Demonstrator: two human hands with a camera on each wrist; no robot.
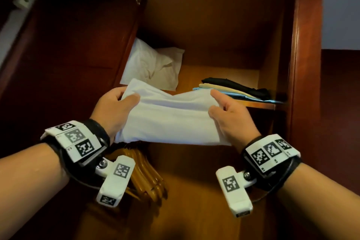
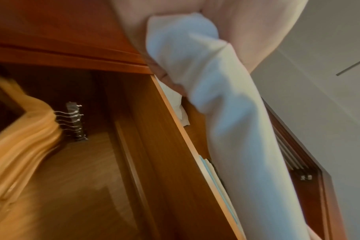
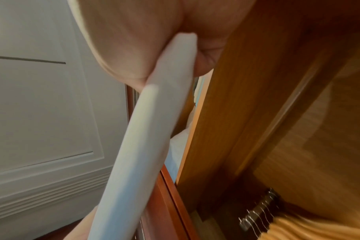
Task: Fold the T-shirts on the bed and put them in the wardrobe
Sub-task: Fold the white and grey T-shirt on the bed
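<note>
A folded white T-shirt (image 1: pixel 171 119) hangs in the air in front of the open wardrobe's upper shelf (image 1: pixel 259 104). My left hand (image 1: pixel 116 105) grips its left edge, thumb on top and fingers underneath. My right hand (image 1: pixel 228 111) grips its right edge the same way. The shirt sags a little in the middle. On the shelf's right side lies a stack of folded T-shirts (image 1: pixel 235 88), black on top, then tan and light blue. The wrist views show the white shirt (image 2: pixel 226 113) (image 3: pixel 146 129) edge-on, clamped between palm and fingers, just outside the shelf's front edge (image 2: pixel 187 138).
A white pillow (image 1: pixel 153 64) fills the shelf's left half. Below the shelf hang several wooden hangers (image 1: pixel 144 173) on a rail. The wardrobe's dark side panels (image 1: pixel 307 84) stand left and right of the opening. A pale wall and door panel (image 3: pixel 41 97) lie behind me.
</note>
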